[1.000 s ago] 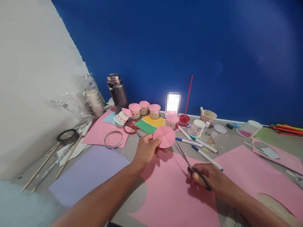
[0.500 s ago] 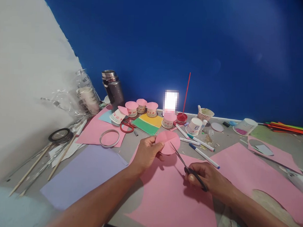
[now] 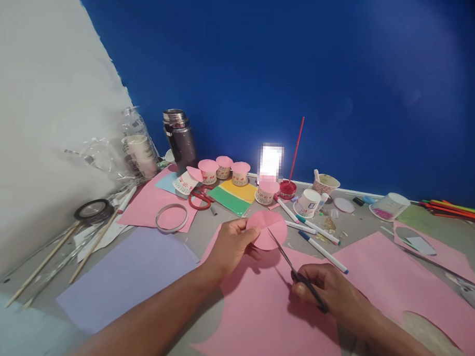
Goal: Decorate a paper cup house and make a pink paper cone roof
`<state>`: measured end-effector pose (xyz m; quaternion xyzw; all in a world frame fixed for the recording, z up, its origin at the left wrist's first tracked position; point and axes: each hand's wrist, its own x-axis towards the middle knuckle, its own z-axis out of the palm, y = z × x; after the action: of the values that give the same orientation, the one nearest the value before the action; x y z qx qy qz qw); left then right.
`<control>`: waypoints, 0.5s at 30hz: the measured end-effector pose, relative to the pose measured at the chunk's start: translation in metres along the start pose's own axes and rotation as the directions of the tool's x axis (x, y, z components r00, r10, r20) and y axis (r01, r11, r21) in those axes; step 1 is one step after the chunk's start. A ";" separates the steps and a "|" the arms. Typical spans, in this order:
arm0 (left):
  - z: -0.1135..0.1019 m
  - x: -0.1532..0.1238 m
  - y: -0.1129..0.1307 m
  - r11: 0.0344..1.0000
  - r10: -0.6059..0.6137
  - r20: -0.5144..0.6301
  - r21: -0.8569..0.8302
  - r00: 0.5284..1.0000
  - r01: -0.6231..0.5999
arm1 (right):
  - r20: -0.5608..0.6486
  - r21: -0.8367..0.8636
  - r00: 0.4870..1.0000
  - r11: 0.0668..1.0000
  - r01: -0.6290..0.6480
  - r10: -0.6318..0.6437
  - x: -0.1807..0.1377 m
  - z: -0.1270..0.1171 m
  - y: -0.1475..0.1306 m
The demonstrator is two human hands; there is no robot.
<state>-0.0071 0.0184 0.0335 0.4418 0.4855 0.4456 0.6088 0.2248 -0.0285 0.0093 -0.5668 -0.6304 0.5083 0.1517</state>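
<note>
A round disc of pink paper [image 3: 267,236] is pinched at its left edge by my left hand [image 3: 232,245], thumb on top. My right hand [image 3: 322,290] grips a pair of scissors with dark handles [image 3: 308,290]. Their blades look closed, and the tips lie over the middle of the disc. Below both hands spreads a large pink sheet [image 3: 281,314] with a curved piece cut from its left side. Just beyond the disc, several small paper cups with pink tops stand in a group, among them one cup [image 3: 266,193] directly behind it.
Several markers [image 3: 322,252] lie right of the disc. A dark flask [image 3: 180,139] stands at the back left, near red-handled scissors [image 3: 200,198] and a tape roll [image 3: 171,218]. A purple sheet [image 3: 128,278] lies left; another pink sheet [image 3: 398,272] lies right. A blue wall rises behind.
The whole view has shifted slightly. Both hands keep their holds, and the scissor tips stay over the middle of the pink disc.
</note>
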 end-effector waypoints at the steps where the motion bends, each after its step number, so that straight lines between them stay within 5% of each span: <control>1: 0.000 0.000 -0.001 1.000 -0.009 0.007 -0.017 1.000 0.009 | -0.001 -0.002 1.000 1.000 0.001 -0.001 0.000 0.000 -0.001; 15: -0.001 0.001 -0.001 0.998 -0.060 0.011 -0.015 0.998 0.060 | 0.042 0.088 0.999 0.996 -0.008 0.004 0.000 0.000 0.001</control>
<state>-0.0079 0.0190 0.0321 0.4245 0.4917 0.4284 0.6281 0.2258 -0.0287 0.0089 -0.5508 -0.6085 0.5478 0.1621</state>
